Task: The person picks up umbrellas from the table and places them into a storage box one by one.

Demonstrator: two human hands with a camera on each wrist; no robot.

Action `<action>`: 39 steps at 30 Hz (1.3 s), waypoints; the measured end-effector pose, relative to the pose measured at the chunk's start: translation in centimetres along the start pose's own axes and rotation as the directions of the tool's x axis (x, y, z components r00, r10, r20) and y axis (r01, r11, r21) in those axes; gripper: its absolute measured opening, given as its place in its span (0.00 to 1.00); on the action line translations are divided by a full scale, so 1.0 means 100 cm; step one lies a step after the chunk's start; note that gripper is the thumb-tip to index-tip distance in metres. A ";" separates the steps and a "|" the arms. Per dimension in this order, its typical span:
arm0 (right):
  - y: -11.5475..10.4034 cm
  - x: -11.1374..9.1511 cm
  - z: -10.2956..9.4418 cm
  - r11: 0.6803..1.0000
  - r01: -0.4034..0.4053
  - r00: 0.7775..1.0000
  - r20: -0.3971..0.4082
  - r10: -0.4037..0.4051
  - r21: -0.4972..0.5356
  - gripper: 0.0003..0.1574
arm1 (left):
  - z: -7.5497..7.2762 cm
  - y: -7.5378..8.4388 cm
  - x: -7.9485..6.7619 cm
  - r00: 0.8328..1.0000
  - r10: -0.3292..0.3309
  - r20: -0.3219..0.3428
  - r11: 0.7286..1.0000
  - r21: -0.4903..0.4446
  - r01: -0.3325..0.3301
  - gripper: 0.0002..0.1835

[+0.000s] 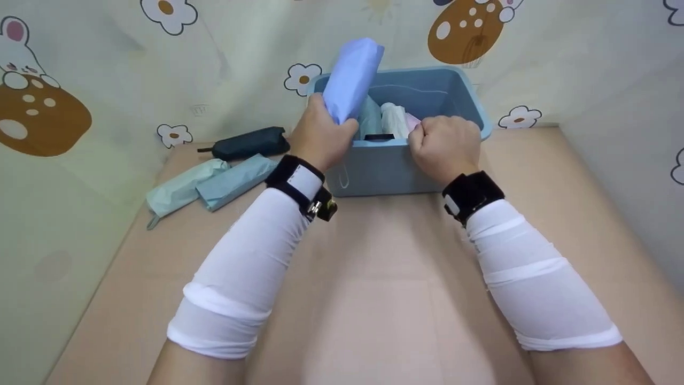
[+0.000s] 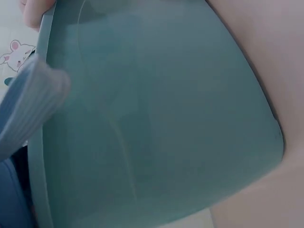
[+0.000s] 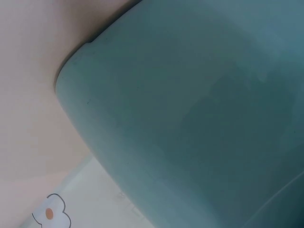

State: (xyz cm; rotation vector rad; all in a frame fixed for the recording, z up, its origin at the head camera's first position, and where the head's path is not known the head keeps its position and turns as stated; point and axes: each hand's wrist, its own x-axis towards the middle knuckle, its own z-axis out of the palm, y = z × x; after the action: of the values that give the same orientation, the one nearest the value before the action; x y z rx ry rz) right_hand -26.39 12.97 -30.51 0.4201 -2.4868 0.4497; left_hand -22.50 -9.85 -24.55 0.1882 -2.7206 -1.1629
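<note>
My left hand (image 1: 323, 133) grips the lower end of a periwinkle-blue folded umbrella (image 1: 352, 77), which tilts upward over the left part of a blue-grey plastic bin (image 1: 395, 168). In the head view, my right hand (image 1: 449, 147) holds the bin's front rim, fingers curled over it. Inside the bin stand a teal bundle (image 1: 370, 117), a white one (image 1: 394, 120) and a pink one (image 1: 411, 122), partly hidden by the front wall. The left wrist view shows the bin's outer wall (image 2: 156, 109) and a blurred ribbed end (image 2: 35, 104). Bin wall (image 3: 166, 109) fills most of the right wrist view.
Left of the bin lie a dark folded umbrella (image 1: 248, 143), a pale green one (image 1: 184, 187) and a grey-teal one (image 1: 235, 182). A thin loop of cord (image 1: 344, 179) hangs before the bin. Behind it rises a patterned wall covering (image 1: 240, 64).
</note>
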 end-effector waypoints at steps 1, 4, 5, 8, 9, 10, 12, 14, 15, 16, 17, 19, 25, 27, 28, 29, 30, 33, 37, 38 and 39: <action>0.000 0.000 0.000 1.000 -0.003 1.000 0.003 0.003 0.002 0.32 | 0.003 0.001 0.002 1.000 -0.001 -0.008 1.000 0.015 0.001 0.38; -0.001 0.000 0.000 1.000 -0.005 1.000 0.008 0.005 0.002 0.32 | 0.011 0.004 0.007 0.999 -0.004 -0.041 0.997 0.075 0.007 0.37; -0.002 0.000 -0.001 1.000 -0.004 1.000 0.007 0.004 0.003 0.31 | 0.013 0.004 0.008 0.999 -0.004 -0.053 0.995 0.100 0.009 0.36; -0.002 0.000 -0.002 1.000 -0.003 1.000 0.003 0.003 -0.004 0.32 | 0.017 0.006 0.012 0.997 -0.015 -0.071 0.986 0.166 0.026 0.35; -0.002 0.000 -0.002 1.000 -0.003 1.000 0.002 0.003 -0.006 0.32 | 0.018 0.007 0.012 0.997 -0.019 -0.071 0.982 0.184 0.032 0.35; -0.002 0.000 -0.002 1.000 -0.005 1.000 0.003 0.005 -0.006 0.32 | 0.019 0.007 0.013 0.997 -0.021 -0.069 0.978 0.205 0.035 0.35; -0.002 0.000 -0.002 1.000 -0.009 1.000 0.009 0.009 -0.010 0.32 | 0.020 0.007 0.014 0.998 -0.026 -0.061 0.968 0.246 0.040 0.34; -0.003 0.000 -0.002 1.000 -0.009 1.000 0.016 0.009 -0.011 0.32 | 0.021 0.007 0.015 0.998 -0.032 -0.057 0.959 0.279 0.046 0.34; -0.003 0.000 -0.002 1.000 -0.009 1.000 0.019 0.009 -0.010 0.31 | 0.021 0.007 0.015 0.998 -0.033 -0.055 0.955 0.293 0.047 0.34; -0.002 0.000 -0.002 1.000 -0.009 1.000 0.020 0.009 -0.009 0.31 | 0.022 0.007 0.015 0.998 -0.032 -0.052 0.951 0.306 0.047 0.34; -0.002 0.000 -0.002 1.000 -0.006 1.000 0.017 0.006 -0.011 0.31 | 0.022 0.007 0.015 0.998 -0.032 -0.048 0.947 0.317 0.046 0.34; -0.002 0.000 -0.002 1.000 -0.006 1.000 0.013 0.006 -0.009 0.31 | 0.023 0.008 0.015 0.999 -0.030 -0.038 0.943 0.331 0.041 0.34; -0.001 0.000 -0.003 1.000 -0.012 1.000 0.021 0.012 -0.010 0.32 | 0.024 0.011 0.014 0.999 -0.041 -0.014 0.927 0.373 0.043 0.35; -0.002 0.000 -0.003 1.000 -0.016 0.999 0.031 0.016 -0.012 0.32 | 0.024 0.012 0.013 0.999 -0.048 -0.009 0.922 0.385 0.048 0.35; -0.002 0.000 -0.003 1.000 -0.018 0.999 0.034 0.018 -0.012 0.32 | 0.024 0.012 0.013 0.999 -0.050 -0.004 0.920 0.390 0.048 0.35; -0.002 0.000 -0.004 1.000 -0.020 0.999 0.037 0.020 -0.010 0.32 | 0.024 0.012 0.013 0.999 -0.051 0.000 0.917 0.397 0.046 0.36; -0.002 0.000 -0.004 1.000 -0.022 0.999 0.038 0.022 -0.011 0.32 | 0.024 0.013 0.013 0.999 -0.050 0.005 0.914 0.403 0.044 0.36; -0.002 0.000 -0.004 1.000 -0.023 0.999 0.036 0.024 -0.008 0.32 | 0.023 0.014 0.013 0.999 -0.047 0.017 0.908 0.417 0.036 0.37; -0.002 0.000 -0.003 1.000 -0.022 0.999 0.036 0.022 -0.008 0.32 | 0.022 0.015 0.012 0.998 -0.049 0.026 0.899 0.436 0.033 0.38; -0.002 0.000 -0.003 1.000 -0.023 0.999 0.038 0.023 -0.008 0.32 | 0.022 0.015 0.012 0.998 -0.049 0.029 0.898 0.440 0.031 0.38; -0.002 0.000 -0.003 1.000 -0.024 0.999 0.039 0.025 -0.008 0.32 | 0.021 0.015 0.011 0.998 -0.049 0.032 0.896 0.442 0.030 0.38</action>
State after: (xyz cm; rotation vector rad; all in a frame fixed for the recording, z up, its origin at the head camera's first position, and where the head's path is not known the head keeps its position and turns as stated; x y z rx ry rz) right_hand -26.19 12.89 -30.19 0.3997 -2.5333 0.4463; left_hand -24.13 -7.53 -24.81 0.2804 -2.9917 -0.5389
